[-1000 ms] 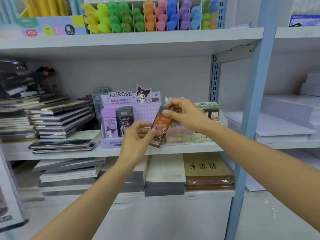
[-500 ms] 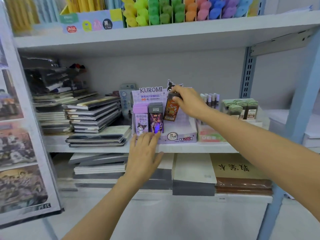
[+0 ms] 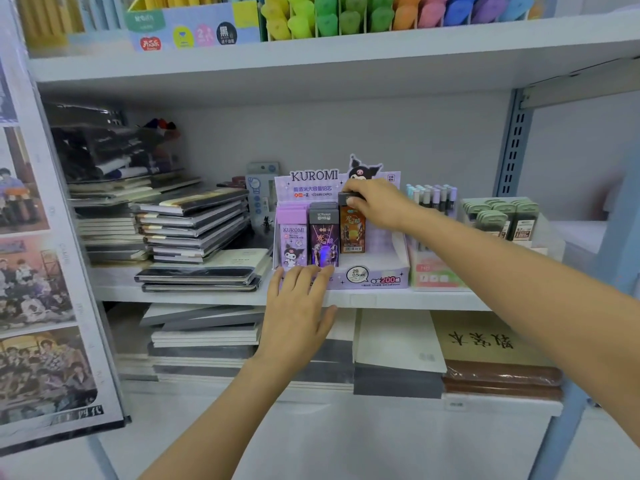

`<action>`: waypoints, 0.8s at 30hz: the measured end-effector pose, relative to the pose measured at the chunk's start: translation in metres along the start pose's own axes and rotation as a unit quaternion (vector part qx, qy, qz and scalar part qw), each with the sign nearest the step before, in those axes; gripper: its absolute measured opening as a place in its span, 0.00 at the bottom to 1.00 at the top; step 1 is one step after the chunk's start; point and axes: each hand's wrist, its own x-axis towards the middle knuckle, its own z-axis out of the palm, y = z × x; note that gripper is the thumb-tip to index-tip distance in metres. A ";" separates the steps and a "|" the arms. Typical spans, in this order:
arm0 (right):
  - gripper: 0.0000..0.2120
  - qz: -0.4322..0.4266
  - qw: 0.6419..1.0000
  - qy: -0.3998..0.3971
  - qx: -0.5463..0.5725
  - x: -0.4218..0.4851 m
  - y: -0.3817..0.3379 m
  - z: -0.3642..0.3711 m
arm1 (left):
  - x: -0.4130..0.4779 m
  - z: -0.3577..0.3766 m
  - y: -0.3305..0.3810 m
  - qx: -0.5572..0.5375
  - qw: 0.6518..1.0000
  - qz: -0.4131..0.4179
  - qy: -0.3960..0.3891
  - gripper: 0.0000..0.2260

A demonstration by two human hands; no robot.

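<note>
Orange lead case (image 3: 352, 233) stood upright in Kuromi display box (image 3: 377, 271), right hand (image 3: 375, 202) fingers pinched its dark cap, left hand (image 3: 299, 306) fingers released, flat against box front.

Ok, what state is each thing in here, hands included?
orange case, upright in the display box, held by its dark cap
right hand, pinches the orange case's cap
left hand, fingers straight, touching the display box's front
display box, open-topped, on the shelf
purple case, upright, left of the orange case
Kuromi case, upright, leftmost
</note>
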 end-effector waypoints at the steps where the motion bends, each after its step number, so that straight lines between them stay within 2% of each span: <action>1: 0.11 -0.003 1.000 -0.015 -0.004 0.001 0.001 0.000 | 0.000 0.000 0.000 0.001 1.000 0.001 0.003 0.24; 3: 0.11 -0.008 0.999 -0.038 -0.007 0.002 0.003 -0.002 | 0.000 0.000 0.000 0.004 1.000 0.003 0.008 0.24; 5: 0.11 -0.009 1.000 -0.023 0.009 0.001 0.004 -0.002 | 0.000 0.002 0.000 0.008 1.000 0.006 0.010 0.24; 9: 0.09 0.012 0.993 0.096 0.071 -0.005 0.002 0.009 | 0.000 0.003 0.000 0.014 1.000 0.005 0.016 0.25; 13: 0.07 0.030 0.989 0.140 -0.026 -0.008 0.001 0.019 | -0.001 0.003 0.000 0.019 1.000 0.009 0.010 0.25; 16: 0.08 0.032 0.987 0.157 -0.017 -0.015 0.000 0.016 | -0.003 0.003 0.000 0.002 1.000 0.010 -0.006 0.27; 19: 0.08 -0.017 0.979 0.199 0.045 -0.040 -0.010 0.015 | -0.014 0.008 0.006 -0.010 1.000 -0.002 -0.003 0.30; 21: 0.05 -0.077 0.966 0.220 0.110 -0.068 -0.022 0.022 | -0.029 0.015 0.013 -0.021 0.999 0.005 0.040 0.31; 24: 0.04 -0.125 0.963 0.161 0.176 -0.119 -0.038 0.058 | -0.070 0.044 0.026 -0.058 0.994 -0.009 0.094 0.26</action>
